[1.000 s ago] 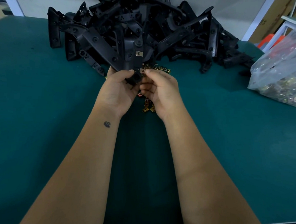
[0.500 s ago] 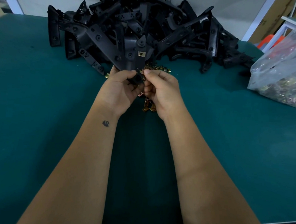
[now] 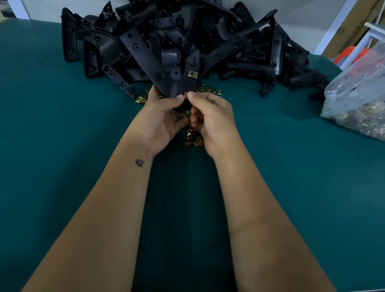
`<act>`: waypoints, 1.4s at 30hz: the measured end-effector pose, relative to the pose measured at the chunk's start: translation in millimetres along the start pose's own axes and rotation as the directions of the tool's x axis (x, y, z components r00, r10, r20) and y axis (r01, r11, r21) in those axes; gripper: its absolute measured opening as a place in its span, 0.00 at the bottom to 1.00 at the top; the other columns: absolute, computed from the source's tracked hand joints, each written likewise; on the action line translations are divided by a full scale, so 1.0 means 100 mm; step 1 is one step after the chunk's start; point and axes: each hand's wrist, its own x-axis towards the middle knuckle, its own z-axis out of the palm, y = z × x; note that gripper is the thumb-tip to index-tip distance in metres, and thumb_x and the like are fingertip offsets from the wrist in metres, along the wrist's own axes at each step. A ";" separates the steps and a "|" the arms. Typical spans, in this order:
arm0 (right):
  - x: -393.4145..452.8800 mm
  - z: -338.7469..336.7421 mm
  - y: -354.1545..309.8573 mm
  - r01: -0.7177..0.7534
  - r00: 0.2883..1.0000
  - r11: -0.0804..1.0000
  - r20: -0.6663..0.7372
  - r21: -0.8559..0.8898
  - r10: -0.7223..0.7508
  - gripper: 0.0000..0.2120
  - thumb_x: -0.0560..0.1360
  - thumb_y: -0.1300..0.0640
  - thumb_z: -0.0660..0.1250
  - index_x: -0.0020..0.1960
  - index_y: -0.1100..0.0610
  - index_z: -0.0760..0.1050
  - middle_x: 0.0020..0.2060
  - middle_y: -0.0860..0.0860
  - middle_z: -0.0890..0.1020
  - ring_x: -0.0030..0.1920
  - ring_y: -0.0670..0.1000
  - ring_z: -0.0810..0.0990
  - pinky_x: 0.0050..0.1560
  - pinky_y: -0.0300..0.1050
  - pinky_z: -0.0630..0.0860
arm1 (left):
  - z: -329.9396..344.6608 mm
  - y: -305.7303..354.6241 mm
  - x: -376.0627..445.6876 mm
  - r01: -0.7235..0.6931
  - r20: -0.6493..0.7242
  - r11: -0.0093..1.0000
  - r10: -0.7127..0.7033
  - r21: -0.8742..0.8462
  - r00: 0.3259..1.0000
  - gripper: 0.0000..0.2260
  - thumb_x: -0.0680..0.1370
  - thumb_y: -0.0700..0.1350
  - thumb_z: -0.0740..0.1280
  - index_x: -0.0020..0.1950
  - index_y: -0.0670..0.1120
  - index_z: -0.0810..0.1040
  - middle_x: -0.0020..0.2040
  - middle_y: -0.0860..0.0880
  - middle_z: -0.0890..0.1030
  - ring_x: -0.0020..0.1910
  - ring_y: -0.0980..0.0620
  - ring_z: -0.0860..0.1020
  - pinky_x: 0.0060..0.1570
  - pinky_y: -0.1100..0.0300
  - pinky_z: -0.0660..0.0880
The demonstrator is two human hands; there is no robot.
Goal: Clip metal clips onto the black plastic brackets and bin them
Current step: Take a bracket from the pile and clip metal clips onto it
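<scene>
Just above the middle of the frame, both hands meet around the lower end of one black bracket (image 3: 169, 75), which fans upward from them in front of the heap. The left hand (image 3: 160, 120) grips the bracket's base, its fingers curled round from behind and its thumb across the front. The right hand (image 3: 213, 122) pinches at the same base, thumb tip against the black plastic beside the left thumb, the other fingers curled under; whether a clip sits between them cannot be told. One fitted metal clip (image 3: 192, 73) shows on the bracket's right arm, above the thumbs. Loose metal clips (image 3: 194, 141) lie on the green desk (image 3: 49, 158) below and behind the hands. The heap of black brackets (image 3: 217, 38) fills the upper centre. At the right edge rests a clear plastic bag of clips (image 3: 367, 112).
</scene>
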 end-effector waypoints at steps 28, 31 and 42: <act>0.06 -0.10 -0.07 0.180 0.976 0.965 -0.157 0.189 -0.151 0.10 0.76 0.65 0.69 0.38 0.53 0.78 0.30 0.45 0.75 0.30 0.45 0.72 0.33 0.37 0.71 | 0.07 -0.04 0.09 -0.073 -0.473 0.997 0.067 0.006 0.879 0.18 0.78 0.49 0.69 0.66 0.44 0.73 0.58 0.45 0.83 0.46 0.50 0.83 0.42 0.59 0.80; 0.07 -0.08 -0.04 0.118 0.987 0.946 -0.137 0.302 -0.079 0.11 0.76 0.67 0.69 0.38 0.54 0.77 0.31 0.47 0.76 0.29 0.45 0.72 0.33 0.37 0.72 | 0.05 -0.05 0.09 -0.082 -0.486 0.996 0.082 0.021 0.870 0.12 0.77 0.47 0.72 0.57 0.47 0.74 0.55 0.46 0.84 0.43 0.52 0.83 0.43 0.58 0.81; -0.16 0.11 0.03 0.175 0.950 0.974 -0.284 0.144 -0.128 0.05 0.77 0.66 0.68 0.45 0.58 0.76 0.28 0.46 0.80 0.25 0.44 0.77 0.28 0.38 0.75 | 0.07 0.00 -0.02 -0.094 -0.418 0.955 0.210 0.280 0.884 0.07 0.77 0.48 0.71 0.53 0.48 0.80 0.47 0.51 0.86 0.45 0.53 0.84 0.51 0.54 0.81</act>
